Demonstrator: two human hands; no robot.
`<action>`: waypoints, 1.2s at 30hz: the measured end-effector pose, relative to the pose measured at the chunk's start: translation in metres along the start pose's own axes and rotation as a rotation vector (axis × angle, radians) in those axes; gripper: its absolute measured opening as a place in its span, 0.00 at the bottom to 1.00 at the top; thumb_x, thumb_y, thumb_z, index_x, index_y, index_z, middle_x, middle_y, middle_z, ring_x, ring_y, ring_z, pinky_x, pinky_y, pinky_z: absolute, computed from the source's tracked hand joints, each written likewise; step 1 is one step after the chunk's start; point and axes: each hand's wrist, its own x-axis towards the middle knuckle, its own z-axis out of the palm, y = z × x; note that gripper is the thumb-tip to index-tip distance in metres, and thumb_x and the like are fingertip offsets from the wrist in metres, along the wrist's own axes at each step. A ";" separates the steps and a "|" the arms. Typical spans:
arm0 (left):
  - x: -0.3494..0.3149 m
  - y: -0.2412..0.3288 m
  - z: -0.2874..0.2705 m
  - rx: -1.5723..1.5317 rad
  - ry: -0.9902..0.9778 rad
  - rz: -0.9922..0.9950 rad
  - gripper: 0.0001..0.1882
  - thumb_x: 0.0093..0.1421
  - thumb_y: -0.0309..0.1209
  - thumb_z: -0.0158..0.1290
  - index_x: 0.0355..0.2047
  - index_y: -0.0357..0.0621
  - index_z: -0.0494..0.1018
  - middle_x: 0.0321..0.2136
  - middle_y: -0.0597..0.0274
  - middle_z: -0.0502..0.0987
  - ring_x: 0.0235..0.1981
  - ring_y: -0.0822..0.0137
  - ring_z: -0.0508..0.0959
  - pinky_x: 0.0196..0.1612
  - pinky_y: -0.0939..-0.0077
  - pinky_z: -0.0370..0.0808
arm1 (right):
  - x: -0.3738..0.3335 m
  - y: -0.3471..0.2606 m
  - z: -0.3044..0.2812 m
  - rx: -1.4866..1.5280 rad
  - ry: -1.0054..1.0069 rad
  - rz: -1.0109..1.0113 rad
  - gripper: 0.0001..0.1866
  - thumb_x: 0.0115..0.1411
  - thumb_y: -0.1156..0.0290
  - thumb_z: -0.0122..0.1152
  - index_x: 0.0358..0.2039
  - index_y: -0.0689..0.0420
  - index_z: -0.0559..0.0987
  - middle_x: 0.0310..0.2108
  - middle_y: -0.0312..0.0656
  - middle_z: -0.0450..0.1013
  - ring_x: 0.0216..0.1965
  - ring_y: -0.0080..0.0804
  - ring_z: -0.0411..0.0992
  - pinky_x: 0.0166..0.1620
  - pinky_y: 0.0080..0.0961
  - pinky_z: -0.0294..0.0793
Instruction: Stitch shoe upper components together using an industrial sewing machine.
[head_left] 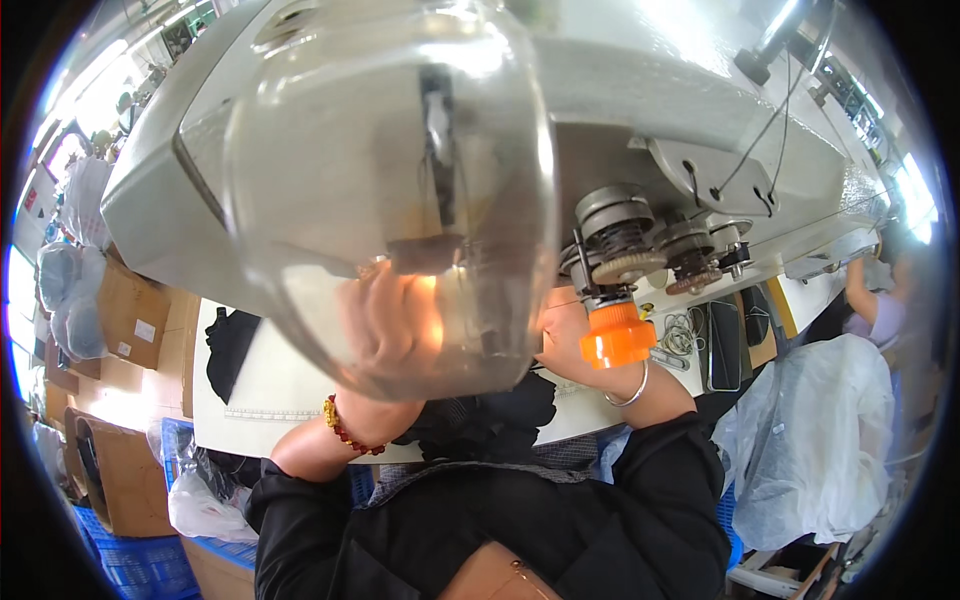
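Observation:
A sewing machine fills the upper view, with a clear plastic shield hanging at its head. Through this shield my left hand shows blurred under a warm light, its fingers bent and close together; what they hold cannot be made out. My right hand lies partly behind the shield and an orange knob, its fingers hidden. Black cloth lies bunched between my wrists at the table's near edge. Another piece of black cloth is on the table's left part.
The pale table carries a ruler strip along its near edge. Right of my hand are coiled cord and a dark phone. Cardboard boxes and blue crates stand left. Plastic-wrapped bundles and another person are at right.

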 end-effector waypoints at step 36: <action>-0.003 -0.007 0.011 0.043 0.058 0.098 0.07 0.42 0.33 0.59 0.21 0.45 0.76 0.26 0.59 0.72 0.26 0.58 0.73 0.28 0.64 0.66 | 0.003 0.007 -0.002 0.156 -0.032 0.261 0.17 0.47 0.72 0.60 0.40 0.47 0.82 0.39 0.42 0.77 0.37 0.44 0.75 0.37 0.35 0.74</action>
